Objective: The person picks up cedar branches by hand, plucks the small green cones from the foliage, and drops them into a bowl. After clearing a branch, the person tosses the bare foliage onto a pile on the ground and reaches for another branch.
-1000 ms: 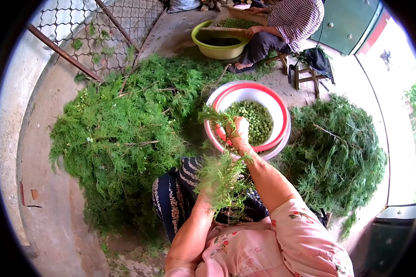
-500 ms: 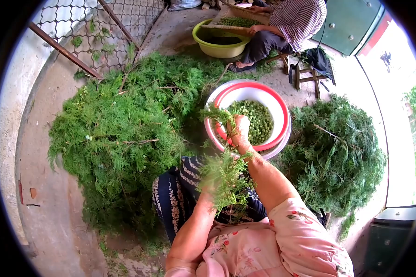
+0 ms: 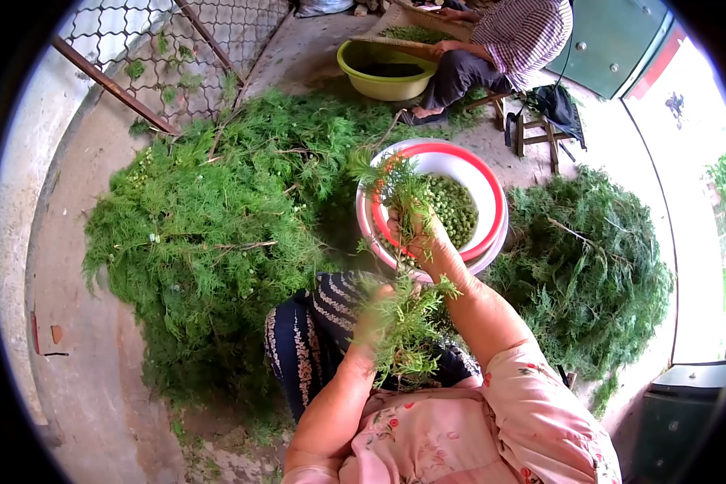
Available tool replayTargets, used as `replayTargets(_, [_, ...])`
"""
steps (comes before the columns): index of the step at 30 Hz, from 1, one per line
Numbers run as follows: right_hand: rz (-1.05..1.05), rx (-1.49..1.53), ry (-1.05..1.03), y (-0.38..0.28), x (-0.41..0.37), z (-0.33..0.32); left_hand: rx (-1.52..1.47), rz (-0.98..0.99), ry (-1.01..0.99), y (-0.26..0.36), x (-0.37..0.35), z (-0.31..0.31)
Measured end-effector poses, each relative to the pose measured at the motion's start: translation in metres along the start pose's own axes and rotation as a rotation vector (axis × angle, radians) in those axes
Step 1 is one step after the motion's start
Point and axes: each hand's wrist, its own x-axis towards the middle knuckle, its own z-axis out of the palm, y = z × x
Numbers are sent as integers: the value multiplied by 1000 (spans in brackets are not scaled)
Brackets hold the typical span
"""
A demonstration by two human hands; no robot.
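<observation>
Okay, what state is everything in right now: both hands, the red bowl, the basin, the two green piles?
left hand: closed on leafy bunch
right hand: closed on sprig, over the bowl
red bowl: upright, partly filled with green seeds
yellow-green basin: upright, beside another person
left pile: heaped loose on the ground
right pile: heaped loose on the ground

The right hand (image 3: 424, 240) now sits a little lower and further right in the frame. Its sprig (image 3: 399, 189), which earlier leaned left, now stands taller across the left inner side of the red bowl (image 3: 494, 211). At the top of the frame, another person's tray (image 3: 403, 32) rides higher, baring more of the yellow-green basin (image 3: 355, 73).
</observation>
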Motion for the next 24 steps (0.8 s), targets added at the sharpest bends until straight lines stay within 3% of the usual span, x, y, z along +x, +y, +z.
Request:
replayTargets(1, [-18,14,-32,0,1,0,-117,-85,52,1,0,6])
replayTargets(3, [-53,42,-98,1,3,0,-14,-24,9,0,-5,12])
replayTargets(5, [-78,23,35,-13,-34,31,134,-15,22,2,-3,11])
replayTargets(7, [-43,48,-1,-9,-30,19,242,-38,61,6,-5,19])
replayTargets(8, [6,81,-105,9,4,-22,296,-68,34,5,-1,8])
replayTargets(9, [56,115,-208,6,6,-15,284,-55,10,4,-2,8])
replayTargets(12, [105,271,-217,-4,-10,-13,117,76,-54,2,-12,22])
replayTargets(16, [147,457,-134,-6,-1,-6,-107,-3,-46,2,-13,18])
replayTargets(18, [75,282,-166,-6,-2,-9,-34,42,-71,0,-13,14])
replayTargets(21, [87,56,-34,-2,19,-22,-39,35,-49,-1,-14,16])
replayTargets(23, [-415,-715,-72,1,28,-30,46,14,-60,0,-13,16])
replayTargets(24, [-341,-692,-23,-2,27,-22,151,8,-86,2,-13,13])
